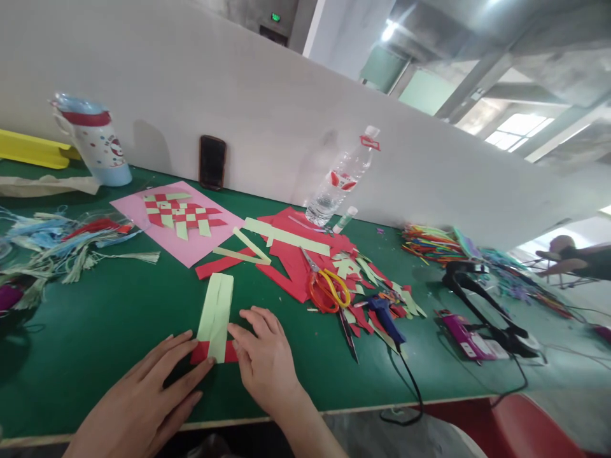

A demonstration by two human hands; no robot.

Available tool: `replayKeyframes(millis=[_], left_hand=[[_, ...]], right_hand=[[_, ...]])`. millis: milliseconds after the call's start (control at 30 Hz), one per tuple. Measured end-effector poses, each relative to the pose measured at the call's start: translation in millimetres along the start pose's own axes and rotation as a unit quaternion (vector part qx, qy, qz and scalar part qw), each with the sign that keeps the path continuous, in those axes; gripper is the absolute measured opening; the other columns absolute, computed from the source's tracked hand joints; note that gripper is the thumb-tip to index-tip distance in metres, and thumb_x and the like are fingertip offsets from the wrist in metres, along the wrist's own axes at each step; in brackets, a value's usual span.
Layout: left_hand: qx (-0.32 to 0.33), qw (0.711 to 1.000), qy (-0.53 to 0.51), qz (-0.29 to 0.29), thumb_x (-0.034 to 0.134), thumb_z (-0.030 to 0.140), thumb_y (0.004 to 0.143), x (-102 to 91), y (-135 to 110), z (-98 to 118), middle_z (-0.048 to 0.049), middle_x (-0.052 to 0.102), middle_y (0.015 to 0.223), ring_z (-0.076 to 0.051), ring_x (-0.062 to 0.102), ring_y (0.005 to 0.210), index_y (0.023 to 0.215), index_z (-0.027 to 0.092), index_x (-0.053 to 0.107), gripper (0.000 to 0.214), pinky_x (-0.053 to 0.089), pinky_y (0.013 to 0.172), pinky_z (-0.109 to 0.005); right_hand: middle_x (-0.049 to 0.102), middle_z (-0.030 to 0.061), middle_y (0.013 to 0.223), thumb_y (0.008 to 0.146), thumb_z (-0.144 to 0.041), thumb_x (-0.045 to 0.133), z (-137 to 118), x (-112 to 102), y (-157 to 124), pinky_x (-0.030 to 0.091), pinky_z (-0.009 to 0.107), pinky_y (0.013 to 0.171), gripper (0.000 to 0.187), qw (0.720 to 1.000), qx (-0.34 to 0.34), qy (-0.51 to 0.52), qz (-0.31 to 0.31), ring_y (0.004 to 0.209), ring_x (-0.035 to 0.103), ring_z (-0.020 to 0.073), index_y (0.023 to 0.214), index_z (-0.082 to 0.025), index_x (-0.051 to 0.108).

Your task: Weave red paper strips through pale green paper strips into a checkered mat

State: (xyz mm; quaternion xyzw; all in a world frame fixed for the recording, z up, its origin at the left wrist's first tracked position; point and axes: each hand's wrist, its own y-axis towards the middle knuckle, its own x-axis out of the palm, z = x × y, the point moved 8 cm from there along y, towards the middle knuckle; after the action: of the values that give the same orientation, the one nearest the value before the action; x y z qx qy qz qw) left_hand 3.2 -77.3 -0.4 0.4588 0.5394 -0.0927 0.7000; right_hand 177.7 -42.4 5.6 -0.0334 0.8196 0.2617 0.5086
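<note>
Snugly, paper strips [214,316] between both hands [143,401] [265,359]

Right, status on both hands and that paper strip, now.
Left hand, right hand either side of pale green paper strip. Strip lies over red paper strip. Orange-handled scissors beyond, on red scraps.

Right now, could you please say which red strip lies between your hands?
The short red strip under the pale green strips; other red paper lies farther off.

matt green paper strip [214,312] (smooth too), glossy plastic bottle [338,183].
</note>
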Motion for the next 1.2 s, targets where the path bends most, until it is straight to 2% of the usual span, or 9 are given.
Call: replayKeyframes(millis=[167, 267, 400, 600, 733, 833, 900, 1067, 1200], left_hand=[[-0.006, 1.000, -0.012, -0.002, 0.055, 0.045, 0.105, 0.0, 0.4, -0.8, -0.0015, 0.070, 0.133, -0.022, 0.064, 0.131, 0.136, 0.037, 0.069, 0.035, 0.050, 0.109, -0.032], [-0.016, 1.000, -0.021, -0.014, 0.059, 0.042, 0.102, 3.6, -2.5, -3.5, -0.0025, 0.070, 0.134, -0.024, 0.063, 0.131, 0.134, 0.037, 0.071, 0.035, 0.052, 0.108, -0.032], [-0.013, 1.000, -0.015, -0.021, 0.059, 0.036, 0.101, 5.9, -4.3, -3.8, -0.0036, 0.069, 0.134, -0.024, 0.062, 0.131, 0.137, 0.036, 0.069, 0.037, 0.053, 0.106, -0.034], [-0.017, 0.999, -0.010, -0.025, 0.059, 0.038, 0.100, 3.8, -0.5, -3.9, -0.0032, 0.069, 0.133, -0.025, 0.061, 0.133, 0.133, 0.036, 0.071, 0.035, 0.054, 0.105, -0.033], [-0.001, 1.000, 0.003, -0.005, 0.059, 0.034, 0.100, -3.3, 2.3, 0.3, -0.0042, 0.070, 0.138, -0.025, 0.057, 0.139, 0.134, 0.029, 0.072, 0.037, 0.037, 0.124, -0.034], [0.039, 0.999, 0.013, 0.030, 0.053, 0.024, 0.102, -9.5, 3.0, 13.7, -0.0049, 0.074, 0.134, -0.022, 0.063, 0.131, 0.131, 0.020, 0.072, 0.036, 0.026, 0.131, -0.035], [0.046, 0.998, 0.024, 0.043, 0.049, 0.025, 0.104, -9.1, 2.1, 23.2, -0.0045, 0.078, 0.128, -0.020, 0.067, 0.123, 0.129, 0.019, 0.073, 0.035, 0.032, 0.128, -0.034], [-0.013, 0.998, 0.057, 0.028, 0.046, 0.059, 0.107, 5.1, -3.6, 32.5, -0.0079, 0.078, 0.132, -0.023, 0.070, 0.119, 0.133, 0.018, 0.072, 0.055, 0.052, 0.101, -0.030], [0.011, 0.998, 0.064, -0.004, 0.041, 0.057, 0.108, 16.7, -9.3, 36.6, -0.0074, 0.075, 0.139, -0.026, 0.069, 0.123, 0.136, 0.022, 0.070, 0.054, 0.053, 0.100, -0.036]], right_hand=[[0.073, 0.0128, 0.132, 0.102, -0.014, 0.056, -2.6, -9.9, 2.3, 0.058, 0.046, 0.111, 0.033, 1.000, -0.005, 0.010, 0.026, 0.131, 0.063, 0.0289, 0.130, -0.018, 0.072], [0.073, 0.0111, 0.136, 0.103, -0.018, 0.058, -15.5, -10.2, 7.5, 0.051, 0.048, 0.119, 0.031, 0.998, -0.061, 0.008, -0.002, 0.141, 0.058, 0.0288, 0.131, -0.019, 0.071], [0.075, 0.0050, 0.134, 0.105, -0.029, 0.062, -27.2, -2.3, 16.4, 0.045, 0.044, 0.123, 0.022, 0.991, -0.126, 0.007, -0.054, 0.140, 0.060, 0.0256, 0.123, -0.024, 0.073], [0.079, 0.0007, 0.125, 0.105, -0.033, 0.066, -15.7, 9.4, 20.2, 0.044, 0.038, 0.123, 0.012, 0.992, -0.100, 0.008, -0.081, 0.131, 0.067, 0.0221, 0.111, -0.027, 0.075], [0.079, 0.0005, 0.126, 0.105, -0.033, 0.067, -12.7, 11.1, 18.4, 0.044, 0.037, 0.122, 0.012, 0.992, -0.083, 0.024, -0.089, 0.133, 0.066, 0.0219, 0.111, -0.027, 0.075], [0.078, 0.0017, 0.127, 0.106, -0.034, 0.066, -13.3, 13.6, 18.2, 0.044, 0.038, 0.121, 0.014, 0.991, -0.077, 0.031, -0.108, 0.134, 0.065, 0.0231, 0.112, -0.027, 0.076], [0.078, 0.0029, 0.128, 0.106, -0.034, 0.066, -13.4, 15.5, 18.4, 0.044, 0.039, 0.121, 0.015, 0.990, -0.072, 0.035, -0.119, 0.135, 0.064, 0.0241, 0.113, -0.026, 0.077], [0.077, 0.0046, 0.130, 0.104, -0.023, 0.063, -8.0, 16.1, 20.7, 0.045, 0.042, 0.122, 0.018, 0.987, -0.075, 0.050, -0.133, 0.137, 0.063, 0.0256, 0.114, -0.024, 0.078], [0.075, 0.0114, 0.135, 0.101, -0.010, 0.051, -1.4, 8.0, 24.9, 0.047, 0.036, 0.121, 0.035, 0.989, -0.080, 0.061, -0.106, 0.138, 0.063, 0.0237, 0.127, -0.015, 0.075]])
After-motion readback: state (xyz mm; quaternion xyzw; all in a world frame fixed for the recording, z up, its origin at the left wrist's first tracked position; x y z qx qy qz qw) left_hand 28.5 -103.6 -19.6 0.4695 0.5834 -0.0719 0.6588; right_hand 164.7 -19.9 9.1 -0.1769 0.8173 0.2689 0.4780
